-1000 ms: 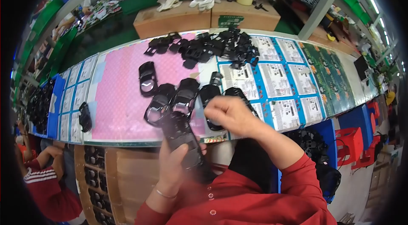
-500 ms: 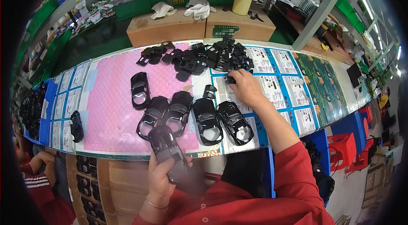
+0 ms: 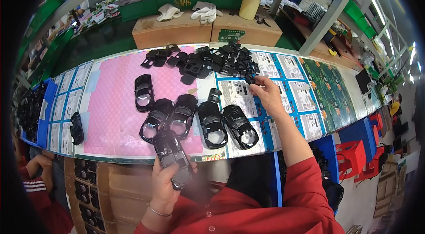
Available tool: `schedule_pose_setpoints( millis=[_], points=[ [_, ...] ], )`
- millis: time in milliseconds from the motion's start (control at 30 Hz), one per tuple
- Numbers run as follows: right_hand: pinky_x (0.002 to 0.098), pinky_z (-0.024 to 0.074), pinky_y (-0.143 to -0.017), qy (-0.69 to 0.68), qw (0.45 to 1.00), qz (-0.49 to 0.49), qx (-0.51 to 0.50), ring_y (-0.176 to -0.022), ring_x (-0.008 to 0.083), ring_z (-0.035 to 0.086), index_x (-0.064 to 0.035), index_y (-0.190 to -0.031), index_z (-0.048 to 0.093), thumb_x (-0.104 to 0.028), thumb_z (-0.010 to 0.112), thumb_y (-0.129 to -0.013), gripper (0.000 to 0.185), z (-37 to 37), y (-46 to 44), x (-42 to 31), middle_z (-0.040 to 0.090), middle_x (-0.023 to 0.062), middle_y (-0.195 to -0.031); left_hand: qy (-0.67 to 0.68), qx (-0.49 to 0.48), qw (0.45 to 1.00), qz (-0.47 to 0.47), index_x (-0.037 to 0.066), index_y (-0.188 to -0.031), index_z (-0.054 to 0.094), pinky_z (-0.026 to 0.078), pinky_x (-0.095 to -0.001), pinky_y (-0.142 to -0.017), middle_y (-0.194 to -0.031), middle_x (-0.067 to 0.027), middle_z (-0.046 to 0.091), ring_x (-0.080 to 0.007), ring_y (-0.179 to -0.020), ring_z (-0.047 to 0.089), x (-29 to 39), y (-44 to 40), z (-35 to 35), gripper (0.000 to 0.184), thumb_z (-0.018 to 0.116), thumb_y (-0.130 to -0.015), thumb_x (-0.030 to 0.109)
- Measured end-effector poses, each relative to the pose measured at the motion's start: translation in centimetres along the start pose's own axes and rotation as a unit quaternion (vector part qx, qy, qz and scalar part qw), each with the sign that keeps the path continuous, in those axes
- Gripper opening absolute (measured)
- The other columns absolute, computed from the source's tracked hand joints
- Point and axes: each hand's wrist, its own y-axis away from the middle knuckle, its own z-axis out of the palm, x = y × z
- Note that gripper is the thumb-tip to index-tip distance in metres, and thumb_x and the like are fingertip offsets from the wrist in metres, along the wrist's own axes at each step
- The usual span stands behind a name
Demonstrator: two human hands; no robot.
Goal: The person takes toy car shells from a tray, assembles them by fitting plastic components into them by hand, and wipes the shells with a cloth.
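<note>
My left hand [image 3: 166, 178] is wrapped round a black toy car body [image 3: 170, 150], held over the table's front edge. Beyond the pile's right end, my right hand [image 3: 269, 94] has thumb and fingertips closed on a small black plastic part [image 3: 250, 78]. That part lies against the heap of black plastic parts [image 3: 199, 62], so its outline is hard to separate. Several glossy black car bodies [image 3: 212, 123] rest on the table in front of me. A single small black part [image 3: 214, 95] lies just behind them.
A pink sheet [image 3: 115, 101] and printed card sheets [image 3: 305, 94] cover the table. At the left stand a lone car body [image 3: 76, 128] and a blue bin [image 3: 52, 110] of black parts. Cardboard boxes [image 3: 177, 32] at the back carry white gloves [image 3: 206, 13] and a yellowish bottle [image 3: 251, 0]. Another person's arm [image 3: 42, 167] is at the left.
My right hand has shifted to the right along the front of the heap, its fingertips still at a small black part. My left hand keeps hold of the car body, and the view has moved slightly.
</note>
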Motion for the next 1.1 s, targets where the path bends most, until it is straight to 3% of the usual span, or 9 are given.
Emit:
schedule_pose_setpoints(
  millis=[200,267,533,700,767,833,867,1000,1100],
  points=[
    [0.0273,0.0517,-0.08,-0.166,0.984,0.054,0.026,-0.083,0.0149,0.062,0.0051,-0.114,0.058,-0.011,0.06,-0.088,0.03,-1.4,0.2,0.0,0.065,0.0093,-0.097,-0.003,0.0,1.0,0.0,0.002,-0.12,0.043,0.057,-0.0465,-0.073,-0.102,-0.0208,0.061,-0.0339,-0.084,0.065,0.1,0.6,0.0,0.039,0.051,-0.082,0.007],
    [0.0267,0.049,-0.082,0.093,0.995,-0.014,0.039,-0.09,0.0165,0.063,0.0046,-0.111,0.061,-0.009,0.061,-0.085,0.03,-1.9,0.2,0.3,0.067,0.012,-0.098,-0.013,-0.001,1.0,0.0,0.002,-0.12,0.043,0.057,-0.0465,-0.073,-0.102,-0.0208,0.061,-0.0338,-0.084,0.065,0.1,0.7,0.2,0.038,0.051,-0.082,0.007],
    [0.026,0.0491,-0.074,-0.007,0.993,-0.074,0.097,-0.078,0.0132,0.06,0.0028,-0.105,0.062,-0.005,0.063,-0.082,0.024,-3.1,0.0,2.5,0.065,0.0059,-0.088,0.012,-0.011,1.0,-0.019,0.002,-0.117,0.044,0.057,-0.0433,-0.071,-0.099,-0.0186,0.062,-0.0311,-0.083,0.066,0.2,0.8,0.7,0.036,0.05,-0.082,-0.004],
    [0.025,0.0448,-0.063,0.111,0.983,-0.057,0.133,-0.064,0.0111,0.05,0.0003,-0.1,0.062,-0.006,0.065,-0.078,0.022,-3.9,0.2,2.7,0.055,0.0022,-0.072,-0.007,-0.006,1.0,-0.012,0.001,-0.117,0.044,0.057,-0.043,-0.071,-0.098,-0.019,0.062,-0.0304,-0.081,0.066,0.1,0.7,0.8,0.036,0.05,-0.081,0.001],
    [0.0276,0.0462,-0.068,0.122,0.985,-0.025,0.117,-0.07,0.0146,0.054,-0.0005,-0.098,0.062,-0.004,0.065,-0.077,0.022,-4.1,0.7,2.3,0.057,0.0066,-0.078,-0.014,-0.011,1.0,-0.01,0.001,-0.117,0.044,0.057,-0.0428,-0.071,-0.097,-0.0191,0.062,-0.0303,-0.081,0.066,0.1,0.7,0.7,0.037,0.05,-0.081,0.002],
    [0.0324,0.047,-0.077,0.266,0.95,-0.088,0.141,-0.081,0.0208,0.057,-0.0002,-0.098,0.062,-0.002,0.064,-0.075,0.023,-4.0,1.5,2.3,0.058,0.0116,-0.088,-0.021,-0.016,1.0,-0.01,0.0,-0.117,0.043,0.057,-0.0427,-0.071,-0.097,-0.0192,0.062,-0.0302,-0.081,0.066,0.0,0.7,0.7,0.037,0.05,-0.081,0.003],
    [0.0371,0.0457,-0.086,0.276,0.948,-0.08,0.133,-0.095,0.0291,0.057,-0.0008,-0.102,0.062,-0.004,0.063,-0.075,0.027,-4.2,1.6,2.2,0.058,0.0175,-0.1,-0.023,-0.014,1.0,-0.005,0.0,-0.117,0.043,0.057,-0.0426,-0.071,-0.097,-0.0189,0.062,-0.0303,-0.081,0.066,0.1,0.7,0.7,0.037,0.05,-0.081,0.003],
    [0.0405,0.0457,-0.088,0.353,0.928,-0.109,0.042,-0.098,0.0365,0.057,-0.0065,-0.112,0.062,-0.014,0.064,-0.078,0.035,-5.2,1.4,3.1,0.059,0.0211,-0.106,-0.03,-0.051,0.998,0.023,-0.002,-0.117,0.043,0.056,-0.0424,-0.07,-0.096,-0.019,0.061,-0.031,-0.081,0.065,-0.4,0.7,-0.1,0.037,0.051,-0.082,0.006],
    [0.0418,0.0479,-0.082,0.423,0.904,-0.06,-0.031,-0.094,0.0345,0.06,-0.01,-0.1,0.068,-0.027,0.065,-0.078,0.028,-5.6,2.5,0.4,0.063,0.0179,-0.101,-0.037,-0.046,0.997,0.041,-0.003,-0.121,0.041,0.056,-0.0445,-0.068,-0.099,-0.0222,0.059,-0.0338,-0.08,0.064,-0.7,0.8,-0.3,0.043,0.053,-0.083,0.014]
  ],
)
